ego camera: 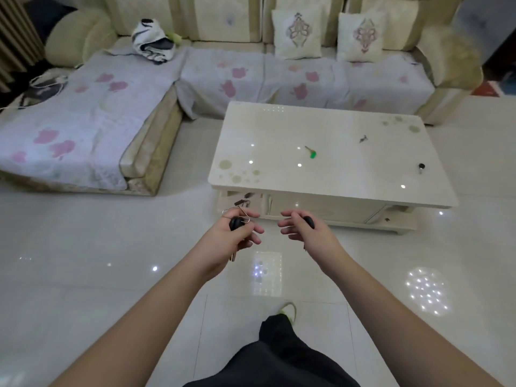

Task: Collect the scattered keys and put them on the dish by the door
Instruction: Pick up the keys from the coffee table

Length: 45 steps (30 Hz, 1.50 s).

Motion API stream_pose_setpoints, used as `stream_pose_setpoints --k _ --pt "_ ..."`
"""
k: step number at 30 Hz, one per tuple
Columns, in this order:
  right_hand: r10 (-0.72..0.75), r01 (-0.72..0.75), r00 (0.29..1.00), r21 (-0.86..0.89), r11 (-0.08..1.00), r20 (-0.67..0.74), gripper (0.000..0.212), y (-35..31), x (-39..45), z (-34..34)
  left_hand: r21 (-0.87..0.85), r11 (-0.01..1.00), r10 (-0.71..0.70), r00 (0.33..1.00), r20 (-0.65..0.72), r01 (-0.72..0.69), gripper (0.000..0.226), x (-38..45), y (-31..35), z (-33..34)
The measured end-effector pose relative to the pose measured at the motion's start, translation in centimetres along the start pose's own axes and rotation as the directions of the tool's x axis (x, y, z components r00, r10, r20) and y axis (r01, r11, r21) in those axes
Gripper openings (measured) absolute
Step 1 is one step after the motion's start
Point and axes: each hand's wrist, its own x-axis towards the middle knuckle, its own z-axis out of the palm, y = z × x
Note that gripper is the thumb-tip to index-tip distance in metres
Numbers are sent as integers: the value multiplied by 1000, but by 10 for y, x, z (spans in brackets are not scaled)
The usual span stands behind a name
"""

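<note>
My left hand [237, 233] grips a black-headed key [236, 223] on a wire ring, its blade hanging below the palm. My right hand [304, 229] holds another black-headed key [309, 221] against the thumb side. Both hands hover over the floor, just in front of the cream coffee table [279, 129]. On the tabletop lie a green-headed key [310, 152] near the middle, a small dark key [363, 139] further back right, and a black-headed key [421, 167] near the right edge. No dish is in view.
A cream sofa [279, 76] with a flowered cover wraps around behind and left of the table. Two cushions [298, 33] lean on its back, and a black-and-white bag [152, 40] lies on the seat. Glossy white floor tiles [111, 247] surround me.
</note>
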Motion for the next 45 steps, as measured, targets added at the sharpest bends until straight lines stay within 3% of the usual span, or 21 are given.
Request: stream_pose_setpoints --k 8,14,23,32,38,45 --pt "0 -3 999 -64 998 -49 23 -18 83 -84 65 997 -39 990 133 31 17 123 47 66" --pt "25 -27 990 -13 1000 -136 24 -29 129 -140 194 981 -37 979 201 -2 17 195 71 108" --pt "103 -97 971 38 995 -217 24 -21 218 -193 232 973 -50 967 251 -10 23 320 93 137" --pt "102 -97 947 33 995 -304 24 -50 339 -246 230 973 -96 944 315 22 10 472 130 157" --pt "143 -123 927 80 989 -346 25 -52 387 -280 265 964 -121 944 306 37 11 540 143 176" --pt "190 -170 943 95 981 -274 24 -34 440 -321 382 916 -214 954 208 122 11 594 133 202"
